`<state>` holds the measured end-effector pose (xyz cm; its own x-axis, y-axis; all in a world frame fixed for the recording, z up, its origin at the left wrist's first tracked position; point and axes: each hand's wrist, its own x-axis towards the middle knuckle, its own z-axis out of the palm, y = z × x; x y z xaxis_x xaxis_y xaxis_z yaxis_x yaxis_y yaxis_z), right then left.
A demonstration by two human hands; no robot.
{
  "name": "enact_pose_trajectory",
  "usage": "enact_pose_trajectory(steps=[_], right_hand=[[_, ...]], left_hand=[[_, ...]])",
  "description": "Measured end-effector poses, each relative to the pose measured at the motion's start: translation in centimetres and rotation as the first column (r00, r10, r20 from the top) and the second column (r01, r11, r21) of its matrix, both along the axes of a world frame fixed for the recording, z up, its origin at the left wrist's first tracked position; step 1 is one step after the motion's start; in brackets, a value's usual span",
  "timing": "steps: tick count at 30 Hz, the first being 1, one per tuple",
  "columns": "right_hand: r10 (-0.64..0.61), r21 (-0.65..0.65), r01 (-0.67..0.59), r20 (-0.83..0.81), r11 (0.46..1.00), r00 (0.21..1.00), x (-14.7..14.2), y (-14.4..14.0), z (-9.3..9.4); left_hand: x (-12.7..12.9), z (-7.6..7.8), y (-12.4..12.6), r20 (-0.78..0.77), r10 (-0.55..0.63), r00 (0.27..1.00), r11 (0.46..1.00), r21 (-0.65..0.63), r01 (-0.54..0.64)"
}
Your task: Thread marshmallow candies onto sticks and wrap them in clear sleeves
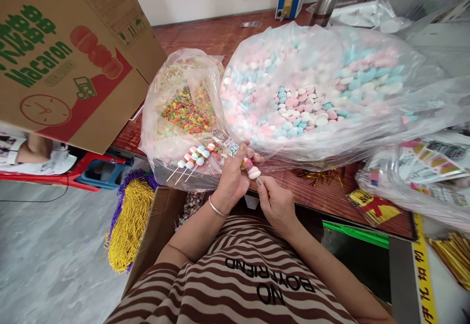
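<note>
1. At the near edge of the wooden table [227, 33], both hands meet just above the person's striped shirt [242, 280].
2. The left hand [232, 177], with a thin bangle [216, 209] on its wrist, has its fingers closed around a small clear wrapper [225, 143] and the upper part of a candy skewer [251, 170].
3. The right hand [275, 201] pinches the skewer's stick just below the pink and white candies, thumb and forefinger closed on it.
4. Just left of the left hand, three finished skewers [193, 160] of pink, white and blue candies lie on the front of a clear bag, their sticks pointing down-left.
5. That smaller plastic bag [183, 104] holds multicoloured ring-shaped candies.
6. Beside it on the right, touching it, a much larger clear bag [323, 89] is full of pastel pink, blue and white candies.
7. A cardboard box [69, 55] printed "Macaron" stands at the upper left.
8. Gold and purple bead strings [130, 219] hang below the table at the left.
9. Printed packets [422, 165] and gold twist ties [453, 258] lie at the right.
</note>
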<state>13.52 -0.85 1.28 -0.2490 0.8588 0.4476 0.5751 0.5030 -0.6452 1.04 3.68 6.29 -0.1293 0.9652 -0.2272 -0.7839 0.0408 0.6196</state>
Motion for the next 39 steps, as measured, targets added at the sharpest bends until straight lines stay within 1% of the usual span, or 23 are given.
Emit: enact_pose_trajectory(steps=[3, 8, 9, 10, 12, 13, 14, 15, 17, 18, 20, 22, 23, 25, 26, 27, 29, 31, 32, 33, 35, 37, 39], right_hand=[[-0.008, 0.022, 0.009, -0.012, 1.0, 1.0, 0.2, -0.1, -0.1], [-0.104, 0.253, 0.072, 0.114, 0.965, 0.988, 0.4, 0.2, -0.5], [-0.102, 0.242, 0.073, 0.111, 0.968, 0.989, 0.5, 0.2, -0.5], [-0.075, 0.183, 0.061, 0.072, 0.981, 0.995, 0.6, 0.1, -0.5], [0.021, -0.066, -0.029, -0.118, 0.997, 0.993, 0.6, -0.1, -0.3], [0.056, -0.232, -0.116, -0.252, 0.966, 0.966, 0.6, -0.3, -0.2], [0.056, -0.389, -0.224, -0.397, 0.894, 0.916, 0.5, -0.5, 0.1], [0.019, -0.511, -0.34, -0.533, 0.789, 0.846, 0.3, -0.6, 0.3], [-0.119, -0.605, -0.55, -0.727, 0.576, 0.676, -0.1, -0.7, 0.9], [-0.188, -0.597, -0.63, -0.782, 0.497, 0.594, -0.3, -0.6, 1.2], [-0.287, -0.551, -0.729, -0.834, 0.406, 0.471, -0.7, -0.3, 1.7], [-0.328, -0.521, -0.773, -0.847, 0.362, 0.418, -0.9, 0.1, 1.9], [-0.333, -0.52, -0.776, -0.847, 0.356, 0.414, -0.8, 0.2, 1.8], [-0.316, -0.549, -0.742, -0.833, 0.384, 0.453, -0.7, 0.4, 1.3], [-0.29, -0.575, -0.701, -0.818, 0.422, 0.497, -0.6, 0.4, 1.1], [-0.251, -0.602, -0.633, -0.79, 0.487, 0.559, -0.4, 0.4, 0.8], [-0.155, -0.603, -0.408, -0.668, 0.685, 0.728, -0.2, 0.3, 0.3], [-0.1, -0.459, -0.146, -0.47, 0.876, 0.877, 0.0, 0.2, 0.2], [-0.094, -0.355, -0.05, -0.376, 0.933, 0.922, 0.1, 0.2, 0.3], [-0.091, -0.264, 0.008, -0.306, 0.964, 0.948, 0.3, 0.2, 0.4], [-0.064, -0.184, 0.019, -0.243, 0.983, 0.968, 0.6, 0.2, 0.7], [-0.021, -0.241, -0.046, -0.268, 0.969, 0.963, 0.9, 0.3, 1.1], [-0.001, -0.366, -0.141, -0.361, 0.92, 0.932, 1.2, 0.3, 1.4]], left_hand=[[-1.6, 0.5, 1.0, 0.039, 0.084, 0.996, 0.996, -0.024, -0.083], [-2.6, 1.1, 1.7, 0.041, 0.173, 0.984, 0.982, -0.083, -0.17], [-2.6, 1.2, 1.7, 0.052, 0.184, 0.982, 0.979, -0.103, -0.178], [-2.6, 1.3, 1.7, 0.071, 0.19, 0.979, 0.976, -0.121, -0.18], [-2.6, 1.5, 1.6, 0.12, 0.184, 0.976, 0.976, -0.14, -0.167], [-2.5, 1.6, 1.6, 0.145, 0.172, 0.974, 0.978, -0.141, -0.152], [-2.4, 1.6, 1.5, 0.167, 0.157, 0.973, 0.981, -0.136, -0.135], [-2.2, 1.6, 1.4, 0.184, 0.142, 0.973, 0.984, -0.13, -0.119], [-1.6, 1.3, 1.1, 0.202, 0.102, 0.974, 0.99, -0.115, -0.08], [-1.2, 1.1, 1.0, 0.201, 0.077, 0.977, 0.993, -0.107, -0.056], [-0.6, 0.5, 0.7, 0.186, 0.03, 0.982, 0.996, -0.089, -0.014], [-0.3, 0.1, 0.5, 0.165, 0.007, 0.986, 0.997, -0.072, 0.005], [-0.4, 0.0, 0.5, 0.154, 0.012, 0.988, 0.998, -0.069, -0.001], [-0.7, 0.0, 0.6, 0.127, 0.037, 0.991, 0.997, -0.069, -0.028], [-0.9, 0.0, 0.6, 0.111, 0.049, 0.993, 0.997, -0.068, -0.041], [-1.1, 0.1, 0.6, 0.095, 0.05, 0.994, 0.997, -0.061, -0.045], [-1.4, 0.3, 0.4, 0.058, 0.022, 0.998, 1.0, -0.022, -0.021], [-1.6, 0.3, 0.0, 0.001, -0.036, 0.999, 0.999, 0.027, 0.036], [-1.6, 0.2, -0.3, -0.031, -0.064, 0.998, 0.997, 0.047, 0.065], [-1.7, 0.2, -0.4, -0.061, -0.085, 0.995, 0.994, 0.058, 0.088], [-1.8, 0.0, -0.6, -0.098, -0.101, 0.99, 0.993, 0.058, 0.107], [-1.9, -0.2, -0.6, -0.097, -0.089, 0.991, 0.995, 0.041, 0.093], [-1.9, -0.2, -0.5, -0.073, -0.073, 0.995, 0.997, 0.022, 0.075]])
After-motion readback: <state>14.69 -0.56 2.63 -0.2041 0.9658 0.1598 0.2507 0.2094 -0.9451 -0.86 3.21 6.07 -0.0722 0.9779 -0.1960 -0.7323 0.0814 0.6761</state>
